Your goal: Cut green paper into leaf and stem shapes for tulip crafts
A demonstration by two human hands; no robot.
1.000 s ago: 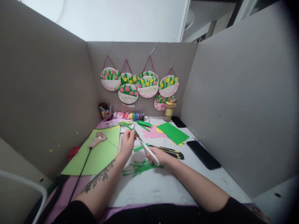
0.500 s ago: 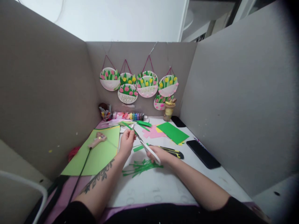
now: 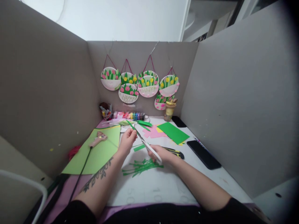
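Note:
My left hand [image 3: 128, 140] pinches a narrow green paper strip [image 3: 130, 124], whose pointed end sticks up to the left. White-handled scissors [image 3: 153, 151] are in my right hand [image 3: 158, 153], their blades reaching up to the strip beside my left fingertips. Beneath and between my hands lies another green strip [image 3: 139, 147] on the white table mat [image 3: 149, 189]. Closer to me is a loose pile of thin green cuttings [image 3: 142, 167]. Several cut green pieces [image 3: 144, 123] lie beyond my hands.
A glue gun [image 3: 98, 139] rests on light green sheets [image 3: 79, 163] at left. To the right are a green sheet [image 3: 173, 133], pink paper [image 3: 153, 132], a cutter [image 3: 175, 153] and a black phone [image 3: 203, 154]. Paper-plate flower baskets [image 3: 148, 85] hang on the back panel.
The green strip has tilted more upright in my left hand. Both hands and the scissors have shifted very slightly, and the view has moved a little.

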